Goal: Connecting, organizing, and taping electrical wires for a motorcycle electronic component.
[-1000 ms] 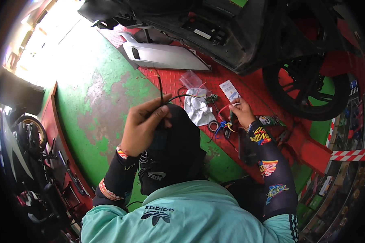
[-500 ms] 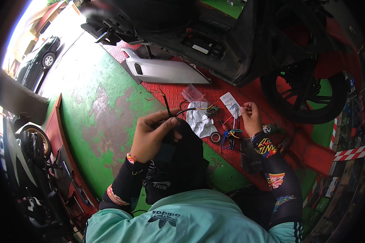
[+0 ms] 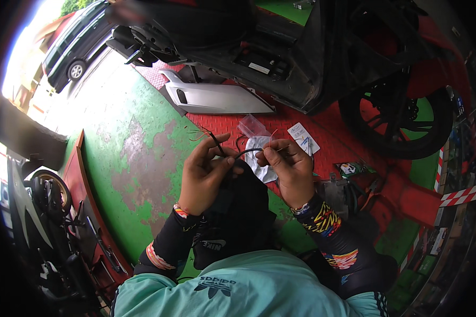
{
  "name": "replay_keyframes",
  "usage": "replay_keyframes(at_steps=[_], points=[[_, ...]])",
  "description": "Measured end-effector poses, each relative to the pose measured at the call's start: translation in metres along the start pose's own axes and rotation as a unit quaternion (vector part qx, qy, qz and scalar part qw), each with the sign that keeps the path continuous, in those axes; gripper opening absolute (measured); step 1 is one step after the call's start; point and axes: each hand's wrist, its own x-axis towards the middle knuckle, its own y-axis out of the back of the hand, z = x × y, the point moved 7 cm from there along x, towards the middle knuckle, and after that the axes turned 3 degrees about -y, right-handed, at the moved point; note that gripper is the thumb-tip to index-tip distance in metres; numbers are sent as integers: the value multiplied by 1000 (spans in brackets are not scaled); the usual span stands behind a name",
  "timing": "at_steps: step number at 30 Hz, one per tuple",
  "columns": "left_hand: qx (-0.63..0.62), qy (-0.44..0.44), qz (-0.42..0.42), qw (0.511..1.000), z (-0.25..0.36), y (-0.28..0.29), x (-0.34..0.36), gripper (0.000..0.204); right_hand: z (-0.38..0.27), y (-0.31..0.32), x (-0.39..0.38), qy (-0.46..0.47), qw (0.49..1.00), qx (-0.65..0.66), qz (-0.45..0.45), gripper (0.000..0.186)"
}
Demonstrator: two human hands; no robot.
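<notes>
Head view shows two bare hands, each one working as a grip, and a black cable [image 3: 248, 151] is between them. The left grip [image 3: 208, 173] has thumb and fingers pressed together, clamped on the cable. The right grip [image 3: 292, 173] is likewise clamped, with thumb and forefinger pinching the other side of the same cable. So the cable makes a short bridge from one grip to the other, bending in a gentle arc.

Above the left grip, a straight black end sticks out, leaning to the upper left. If it is one piece with the bridge I cannot tell, because the fingers hide this part. From its tip, thin wires [image 3: 198, 135] spread loosely, some of them orange or reddish. The cable itself looks dark, smooth and rather thin. Just above the fingertips of the right grip, a fine orange wire [image 3: 273, 133] rises.

Below the bridge, in the gap between the two grips, lies a crumpled white sheet [image 3: 261, 171], partly covered by the right grip. Beyond the grips is a clear plastic box [image 3: 253, 126]. Near the right grip, on its upper right, a white card [image 3: 303, 138] lies on the red platform [image 3: 344, 145].
</notes>
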Motion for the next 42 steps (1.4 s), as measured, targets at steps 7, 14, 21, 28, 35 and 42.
replay_keyframes(at_steps=[7, 14, 21, 28, 35, 42], points=[[20, -65, 46, 997, 10, 10, 1, 51, -9, -14, -1, -11, 999, -2, -35, 17], [-24, -84, 129, 988, 5, 25, 3, 41, -8, -10, -4, 19, 999, -20, -42, 18], [47, -92, 169, 980, 12, 22, 4, 25, -39, -10, -14, 258, 920, -295, 33, 29], [62, -77, 164, 981, 17, 16, 7, 18, -26, -7, -17, 221, 969, -60, 88, 19], [9, -71, 180, 981, 10, 19, 7, 19, -55, -26, -33, 380, 855, -353, 9, 27], [43, -117, 161, 979, 25, 6, 2, 28, -66, -52, -52, 492, 698, -519, -24, 25]])
